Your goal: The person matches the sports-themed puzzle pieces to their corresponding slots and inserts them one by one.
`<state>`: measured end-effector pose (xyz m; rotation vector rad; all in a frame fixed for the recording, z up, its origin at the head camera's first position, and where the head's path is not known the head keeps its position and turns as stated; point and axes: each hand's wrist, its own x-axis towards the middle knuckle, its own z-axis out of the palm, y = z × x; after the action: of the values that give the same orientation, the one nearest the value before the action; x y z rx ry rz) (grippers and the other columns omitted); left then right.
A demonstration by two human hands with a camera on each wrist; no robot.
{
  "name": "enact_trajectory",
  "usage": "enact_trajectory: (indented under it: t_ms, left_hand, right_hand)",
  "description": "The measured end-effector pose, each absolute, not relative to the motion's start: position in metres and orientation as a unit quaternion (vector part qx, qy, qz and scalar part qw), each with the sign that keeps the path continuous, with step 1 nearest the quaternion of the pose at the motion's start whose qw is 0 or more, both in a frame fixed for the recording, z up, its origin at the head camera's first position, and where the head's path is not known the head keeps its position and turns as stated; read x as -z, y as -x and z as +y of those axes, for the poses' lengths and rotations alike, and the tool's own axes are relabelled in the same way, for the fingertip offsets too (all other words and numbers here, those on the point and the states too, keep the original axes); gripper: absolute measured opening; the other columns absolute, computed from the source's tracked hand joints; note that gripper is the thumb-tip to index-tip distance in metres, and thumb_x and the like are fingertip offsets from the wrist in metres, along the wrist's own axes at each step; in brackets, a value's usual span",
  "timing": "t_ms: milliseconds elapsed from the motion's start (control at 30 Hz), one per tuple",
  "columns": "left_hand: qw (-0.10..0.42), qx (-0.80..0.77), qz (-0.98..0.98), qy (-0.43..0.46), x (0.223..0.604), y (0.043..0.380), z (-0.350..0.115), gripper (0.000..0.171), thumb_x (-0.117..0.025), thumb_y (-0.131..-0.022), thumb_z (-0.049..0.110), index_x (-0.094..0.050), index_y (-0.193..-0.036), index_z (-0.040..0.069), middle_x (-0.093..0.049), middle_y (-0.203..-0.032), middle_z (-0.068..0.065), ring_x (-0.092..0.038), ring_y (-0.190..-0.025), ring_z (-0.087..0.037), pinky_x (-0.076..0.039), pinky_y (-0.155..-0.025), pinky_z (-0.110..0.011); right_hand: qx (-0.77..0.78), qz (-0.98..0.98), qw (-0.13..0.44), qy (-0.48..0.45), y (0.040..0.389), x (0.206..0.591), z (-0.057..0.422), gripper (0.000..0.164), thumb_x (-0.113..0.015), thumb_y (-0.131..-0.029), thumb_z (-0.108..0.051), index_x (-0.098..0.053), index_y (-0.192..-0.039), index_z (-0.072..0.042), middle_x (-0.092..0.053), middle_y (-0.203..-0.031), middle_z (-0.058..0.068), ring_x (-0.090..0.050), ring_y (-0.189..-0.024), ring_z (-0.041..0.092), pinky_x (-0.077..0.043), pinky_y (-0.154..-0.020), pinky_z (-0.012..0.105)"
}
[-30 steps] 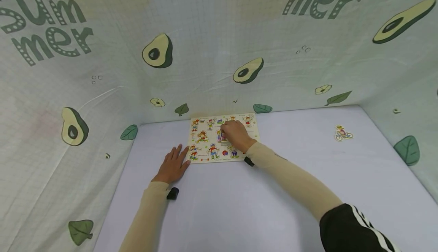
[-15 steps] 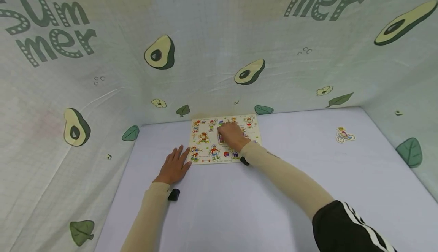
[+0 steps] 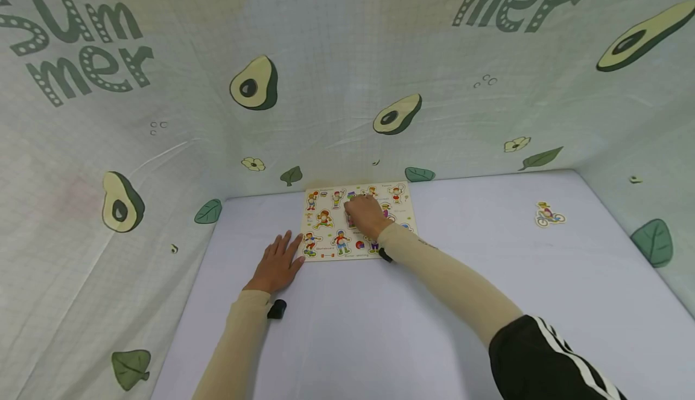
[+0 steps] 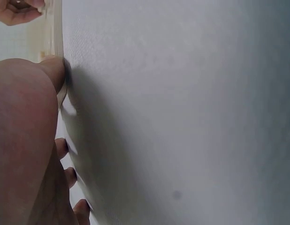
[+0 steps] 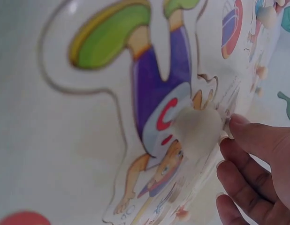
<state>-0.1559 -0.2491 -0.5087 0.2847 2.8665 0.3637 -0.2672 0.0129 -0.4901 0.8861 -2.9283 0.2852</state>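
Observation:
A knobbed puzzle board [image 3: 404,208] with cartoon children playing sports lies near the table's back edge. My right hand [image 3: 365,214] is over its middle. In the right wrist view the thumb and forefinger of that hand [image 5: 262,164] pinch a small knob on a puzzle piece, mostly hidden by the fingers. Nearer the camera a piece of a child in purple trousers [image 5: 161,79] bears a round pale knob [image 5: 199,129]. My left hand [image 3: 277,265] rests with fingers spread at the board's left edge, the thumb touching its near corner.
A loose cyclist piece [image 3: 549,215] lies far off on the right side of the white table [image 3: 347,327]. Cloth printed with avocados [image 3: 254,83] and leaves hangs behind and beside the table.
My right hand has shifted slightly to the left over the board's middle, and the piece under it is now more covered. The left hand stays where it was on the table.

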Motion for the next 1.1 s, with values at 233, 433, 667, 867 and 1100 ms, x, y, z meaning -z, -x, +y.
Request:
enact_trajectory:
  t_ms: [233,433,667,867,1100]
  left_hand:
    - [0.113,-0.125,0.981,-0.101,0.515,0.159,-0.251,0.064,-0.047,-0.113,0.033,-0.027,-0.168,0.007,-0.015,-0.174,-0.026,-0.011,-0.160,-0.052,-0.013,-0.129,-0.065]
    - [0.114,-0.122,0.981,-0.102,0.517,0.160,-0.251,0.064,-0.047,-0.113,0.033,-0.026,-0.168,0.007,-0.014,-0.174,-0.026,-0.010,-0.160,-0.052,-0.013,-0.129,-0.065]
    - [0.123,-0.118,0.980,-0.099,0.517,0.158,-0.251,0.064,-0.047,-0.113,0.032,-0.025,-0.168,0.006,-0.013,-0.175,-0.026,-0.009,-0.160,-0.051,-0.011,-0.129,-0.064]
    - [0.119,-0.118,0.981,-0.101,0.519,0.159,-0.252,0.064,-0.047,-0.113,0.032,-0.026,-0.168,0.007,-0.014,-0.174,-0.027,-0.010,-0.160,-0.052,-0.012,-0.129,-0.064]
    - [0.127,-0.115,0.980,-0.099,0.518,0.160,-0.251,0.066,-0.045,-0.114,0.035,-0.023,-0.169,0.008,-0.011,-0.175,-0.026,-0.008,-0.160,-0.051,-0.011,-0.130,-0.063]
  right_hand:
    - [-0.059,-0.957,0.037,-0.283,0.268,0.491,0.011,0.008,-0.073,-0.099,-0.005,-0.076,-0.106,-0.007,-0.077,-0.102,0.009,-0.073,-0.098,0.028,-0.059,-0.092,0.046]
    - [-0.079,-0.955,0.037,-0.283,0.264,0.489,0.014,0.008,-0.078,-0.096,-0.009,-0.076,-0.102,-0.006,-0.076,-0.098,0.011,-0.072,-0.094,0.031,-0.059,-0.092,0.046]
    - [-0.092,-0.955,0.023,-0.280,0.259,0.485,0.022,0.019,-0.079,-0.096,-0.013,-0.076,-0.113,-0.006,-0.077,-0.106,0.011,-0.073,-0.101,0.031,-0.060,-0.093,0.046]
    - [-0.105,-0.956,0.034,-0.270,0.254,0.482,0.046,0.025,-0.079,-0.096,-0.013,-0.075,-0.120,-0.006,-0.075,-0.119,0.011,-0.071,-0.112,0.030,-0.057,-0.095,0.045]
    - [-0.109,-0.960,0.063,-0.252,0.249,0.477,0.087,0.025,-0.082,-0.094,-0.011,-0.077,-0.118,-0.005,-0.075,-0.117,0.012,-0.070,-0.110,0.031,-0.056,-0.099,0.050]
